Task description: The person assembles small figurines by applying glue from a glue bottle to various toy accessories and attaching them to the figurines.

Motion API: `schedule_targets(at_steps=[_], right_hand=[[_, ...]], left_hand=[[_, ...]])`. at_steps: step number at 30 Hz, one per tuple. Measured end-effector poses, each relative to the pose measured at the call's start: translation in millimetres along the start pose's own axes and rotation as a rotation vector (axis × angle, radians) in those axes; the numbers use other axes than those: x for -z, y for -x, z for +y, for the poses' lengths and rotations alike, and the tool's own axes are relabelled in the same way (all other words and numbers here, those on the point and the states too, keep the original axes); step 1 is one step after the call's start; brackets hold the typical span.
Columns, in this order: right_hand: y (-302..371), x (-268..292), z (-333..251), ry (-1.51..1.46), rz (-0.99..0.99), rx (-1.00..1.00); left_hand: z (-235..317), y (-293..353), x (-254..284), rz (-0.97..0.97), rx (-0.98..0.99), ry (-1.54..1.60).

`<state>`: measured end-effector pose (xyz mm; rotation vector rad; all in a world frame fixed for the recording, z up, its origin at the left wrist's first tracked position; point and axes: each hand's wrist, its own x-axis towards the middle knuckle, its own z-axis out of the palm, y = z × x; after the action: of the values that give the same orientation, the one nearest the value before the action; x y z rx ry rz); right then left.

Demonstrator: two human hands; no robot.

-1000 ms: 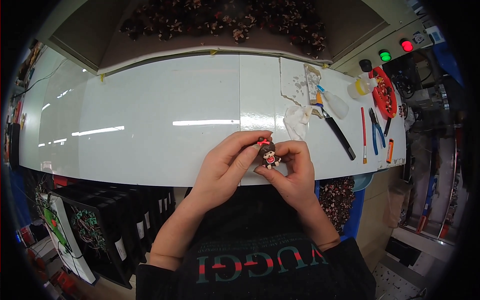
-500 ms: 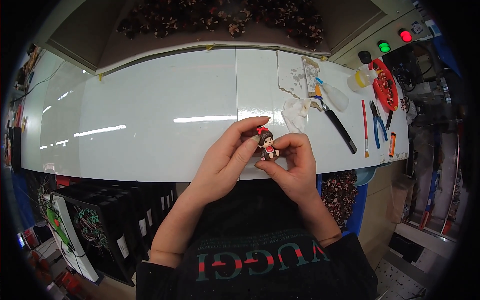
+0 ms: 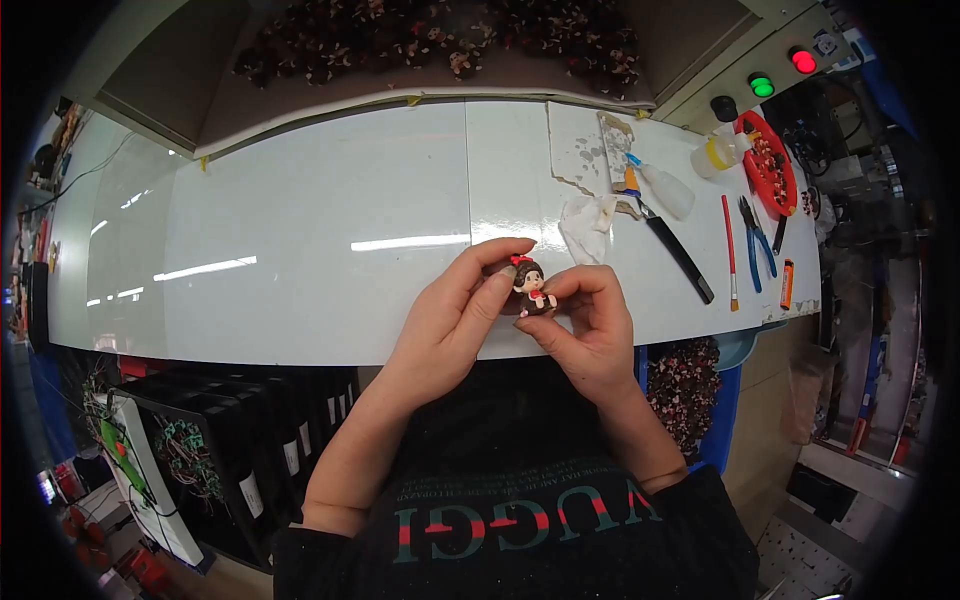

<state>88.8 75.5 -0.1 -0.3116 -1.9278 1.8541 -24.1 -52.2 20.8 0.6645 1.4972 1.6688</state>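
Note:
Between my two hands is a small doll figurine [image 3: 533,288] with brown hair, a red bow on top and a red-and-white front. My left hand [image 3: 455,315] grips its head side, thumb in front and fingers curled behind. My right hand [image 3: 590,320] pinches the lower body with thumb and forefinger. The figurine is held upright just above the near edge of the white worktable [image 3: 300,290]. Beyond the right hand lies a crumpled white cloth [image 3: 588,228].
Right of the cloth are a black-handled tool [image 3: 678,250], a squeeze bottle [image 3: 668,190], a red brush [image 3: 729,250], blue pliers [image 3: 757,240] and an orange lighter [image 3: 787,285]. A red dish [image 3: 768,165] of small parts is behind. Many figurines [image 3: 450,40] fill the booth.
The figurine has tilted and turned slightly in my fingers, its bow now partly behind my left fingertips. Both hands keep their grip, and the head view has shifted a little.

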Motion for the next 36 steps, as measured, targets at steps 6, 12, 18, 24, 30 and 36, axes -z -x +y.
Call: schedule_targets(at_steps=[6,12,18,24,30,36], right_hand=[[-0.8,1.6,-0.2,0.066,-0.043,-0.006],[-5.6,0.6,-0.9,0.152,-0.076,0.160],[-2.8,1.3,0.5,0.064,-0.056,0.090],[-0.5,1.3,-1.3,0.013,-0.036,0.009],[1.8,2.7,0.9,-0.005,-0.063,0.066],[1.4,5.2,0.7,-0.040,-0.045,0.026]], left_hand=[[-3.7,0.1,0.9,-0.011,-0.055,0.167],[-0.5,-0.1,6.3,-0.050,-0.025,0.134],[2.4,-1.1,3.9,-0.043,-0.008,0.125],[-0.7,1.4,5.7,-0.065,-0.047,0.034],[2.2,2.0,-0.7,-0.027,-0.009,0.020],[5.2,0.5,-7.2,0.016,0.010,-0.044]])
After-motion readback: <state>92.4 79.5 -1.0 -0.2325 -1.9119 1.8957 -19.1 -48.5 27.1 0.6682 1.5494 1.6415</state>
